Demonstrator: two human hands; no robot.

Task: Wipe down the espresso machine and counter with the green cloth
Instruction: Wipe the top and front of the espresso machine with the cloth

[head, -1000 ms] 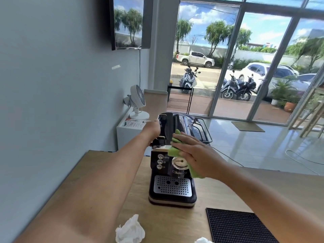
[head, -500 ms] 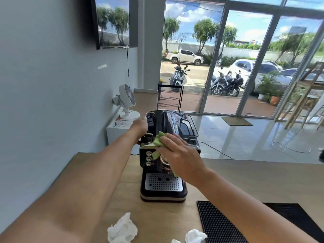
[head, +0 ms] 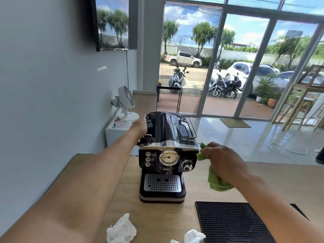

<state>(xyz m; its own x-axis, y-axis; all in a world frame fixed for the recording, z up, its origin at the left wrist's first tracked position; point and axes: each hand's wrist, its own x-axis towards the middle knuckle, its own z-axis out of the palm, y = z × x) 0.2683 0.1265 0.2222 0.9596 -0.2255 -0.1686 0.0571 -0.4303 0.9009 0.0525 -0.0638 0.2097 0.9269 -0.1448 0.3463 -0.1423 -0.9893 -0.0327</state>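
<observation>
Right hand: the right hand (head: 222,163) is closed round one green cloth (head: 216,182), pressing a bunched corner to the machine's right side by the knob.
Left hand: the left hand (head: 140,128) is laid on the machine's upper left edge; how far the fingers curl, I cannot tell.
Espresso machine: one black espresso machine (head: 164,155) stands mid-counter, with three buttons, one round gauge, one knob.
Counter: the wooden counter (head: 280,174) carries two crumpled white tissues (head: 121,229) at the near edge and one black rubber mat (head: 233,223) near right.
Around: one white fan (head: 125,102) on a white cabinet by the wall.
Writing: "Duchess" under the gauge; "Thai" on a card under the fan.
</observation>
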